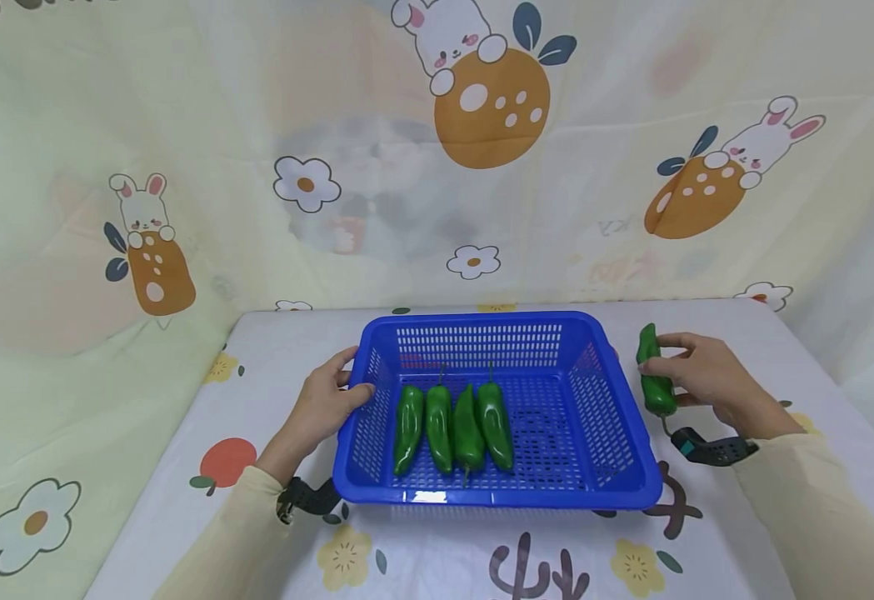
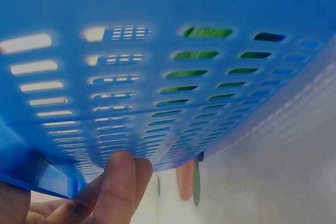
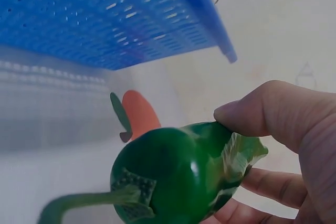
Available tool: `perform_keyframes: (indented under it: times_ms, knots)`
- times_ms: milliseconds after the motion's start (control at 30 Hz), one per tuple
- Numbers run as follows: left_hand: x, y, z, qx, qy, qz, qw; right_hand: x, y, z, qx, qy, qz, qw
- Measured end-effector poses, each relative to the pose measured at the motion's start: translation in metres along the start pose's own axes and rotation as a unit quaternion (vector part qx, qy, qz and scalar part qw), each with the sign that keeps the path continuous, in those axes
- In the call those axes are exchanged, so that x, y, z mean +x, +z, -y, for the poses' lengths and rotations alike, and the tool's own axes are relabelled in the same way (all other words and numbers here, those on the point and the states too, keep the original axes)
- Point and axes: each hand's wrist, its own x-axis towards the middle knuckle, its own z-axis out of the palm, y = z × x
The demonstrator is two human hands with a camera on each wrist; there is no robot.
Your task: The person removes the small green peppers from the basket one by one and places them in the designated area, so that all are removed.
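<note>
Pale cloth (image 1: pixel 234 92) printed with white rabbits, orange-brown fruit and daisies hangs behind and to the left of a table (image 1: pixel 422 562), whose white cover carries yellow flowers and a red fruit print. On that cover I see a blue plastic basket (image 1: pixel 541 498) with slotted walls, a little right of the middle. Four glossy green peppers (image 1: pixel 439 429) lie in its left half, side by side and lengthwise from near to far; two of them have their stems toward the far side, and the third from the left has its stem toward the near side. The person's left hand (image 1: pixel 324 408) is clamped on the basket's left rim, thumb over the inside and fingers against the outer wall. Well apart from it, over on the right, the right hand (image 1: pixel 702 379) pinches a fifth pepper (image 1: pixel 657 390) between thumb and fingers, just beside the basket's right wall and not touching it. That pepper stands with its tip to the far side, its curved stem pointing near; I cannot tell whether it touches the table. Each wrist wears a black device (image 1: pixel 710 448) below a cream sleeve (image 1: pixel 819 500).
</note>
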Motion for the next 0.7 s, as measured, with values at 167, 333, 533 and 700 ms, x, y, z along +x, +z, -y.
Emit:
perform_keyframes:
  times_ms: [167,333,533,700]
  knots:
    - [0.0,0.0,0.0,0.0,-0.002,-0.001,1.0,0.004,0.002,-0.006,0.002,0.018,0.001,0.9998]
    - [-0.001,0.0,0.001,0.0,0.0,-0.003,1.0,0.009,0.005,-0.014,-0.003,0.03,-0.001,0.9996]
    - [-0.001,0.001,0.001,0.002,-0.001,-0.006,1.0,0.014,0.009,-0.022,-0.012,0.038,-0.002,0.9992]
    - [-0.002,0.001,-0.001,-0.001,0.001,-0.004,1.0,0.018,0.01,-0.028,-0.017,0.047,0.003,0.9987]
